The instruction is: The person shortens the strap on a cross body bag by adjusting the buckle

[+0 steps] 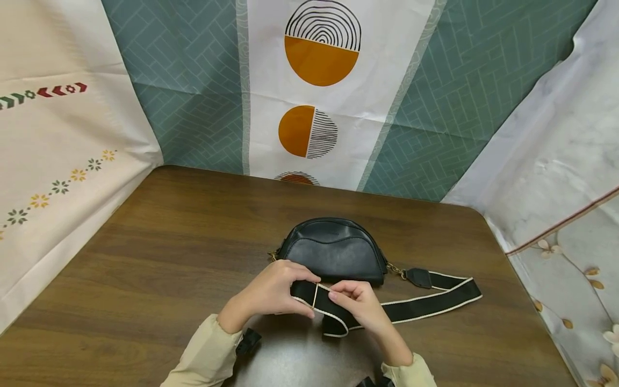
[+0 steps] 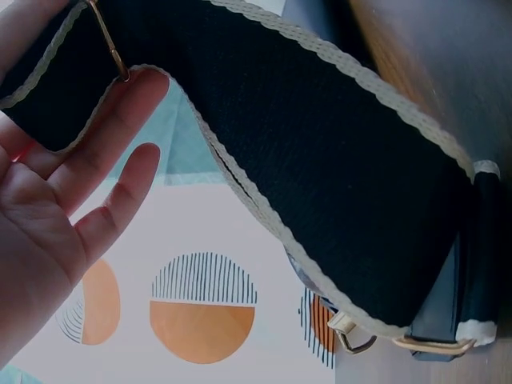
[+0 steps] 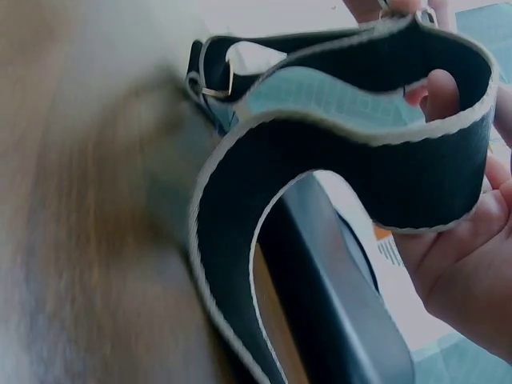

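A black half-moon handbag (image 1: 333, 250) stands on the table, its wide black strap (image 1: 425, 306) with cream edging running from a gold clip at the right. My left hand (image 1: 271, 290) holds the strap between thumb and fingers, just left of a thin gold slider bar (image 1: 316, 295). To the right of that bar, my right hand (image 1: 362, 306) pinches the same strap. In the right wrist view the strap (image 3: 432, 172) curves in a loop past the fingers of my right hand (image 3: 472, 264). The left wrist view shows the slider bar (image 2: 110, 44) at the fingertips of my left hand (image 2: 56, 184).
The brown wooden table (image 1: 145, 258) extends around the bag. Patterned cloths hang at the back (image 1: 193, 97) and both sides. A second gold buckle (image 3: 220, 84) shows on the strap in the right wrist view.
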A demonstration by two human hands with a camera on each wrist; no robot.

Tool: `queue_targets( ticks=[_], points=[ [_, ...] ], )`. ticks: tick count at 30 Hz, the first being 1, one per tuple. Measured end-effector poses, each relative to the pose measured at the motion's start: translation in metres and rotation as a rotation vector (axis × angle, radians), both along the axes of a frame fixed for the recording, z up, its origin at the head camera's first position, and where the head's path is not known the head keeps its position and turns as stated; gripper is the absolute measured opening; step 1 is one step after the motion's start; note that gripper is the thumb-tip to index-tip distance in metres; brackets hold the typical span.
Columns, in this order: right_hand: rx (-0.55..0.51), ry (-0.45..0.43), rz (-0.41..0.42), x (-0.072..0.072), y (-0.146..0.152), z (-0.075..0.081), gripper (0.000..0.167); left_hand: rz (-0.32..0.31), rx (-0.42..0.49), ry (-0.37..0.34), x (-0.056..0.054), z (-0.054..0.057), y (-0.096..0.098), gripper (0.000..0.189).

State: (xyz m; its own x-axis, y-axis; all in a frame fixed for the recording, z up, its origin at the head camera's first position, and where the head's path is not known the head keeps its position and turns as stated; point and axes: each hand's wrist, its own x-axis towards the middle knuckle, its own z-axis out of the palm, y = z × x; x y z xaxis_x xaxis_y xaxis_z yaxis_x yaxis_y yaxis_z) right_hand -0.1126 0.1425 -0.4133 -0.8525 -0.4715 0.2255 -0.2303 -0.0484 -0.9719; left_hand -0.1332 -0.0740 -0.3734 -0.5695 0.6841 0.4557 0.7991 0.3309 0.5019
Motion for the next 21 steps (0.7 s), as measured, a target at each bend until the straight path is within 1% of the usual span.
queue_targets(
  ticks=[5, 10, 13, 17, 21],
  points=[
    [0.011, 0.007, 0.019, 0.0017, 0.0059, -0.0013, 0.015, 0.001, 0.001, -0.013, 0.0012, 0.0024, -0.0021, 0.05],
    [0.009, 0.006, 0.017, 0.0026, 0.007, -0.0016, 0.013, -0.003, 0.002, -0.014, 0.0012, 0.002, -0.0028, 0.05],
    [-0.014, -0.001, 0.031, 0.003, 0.0062, -0.0004, 0.013, -0.013, 0.019, -0.015, 0.0012, 0.0016, -0.0028, 0.049],
    [-0.054, 0.017, 0.056, 0.0031, 0.004, 0.0009, 0.014, -0.024, 0.049, -0.018, 0.0011, 0.0014, -0.0027, 0.049],
    [-0.07, 0.028, 0.047, 0.0035, 0.0021, 0.0006, 0.014, -0.036, 0.081, -0.019, 0.001, 0.0003, -0.003, 0.048]
  ],
)
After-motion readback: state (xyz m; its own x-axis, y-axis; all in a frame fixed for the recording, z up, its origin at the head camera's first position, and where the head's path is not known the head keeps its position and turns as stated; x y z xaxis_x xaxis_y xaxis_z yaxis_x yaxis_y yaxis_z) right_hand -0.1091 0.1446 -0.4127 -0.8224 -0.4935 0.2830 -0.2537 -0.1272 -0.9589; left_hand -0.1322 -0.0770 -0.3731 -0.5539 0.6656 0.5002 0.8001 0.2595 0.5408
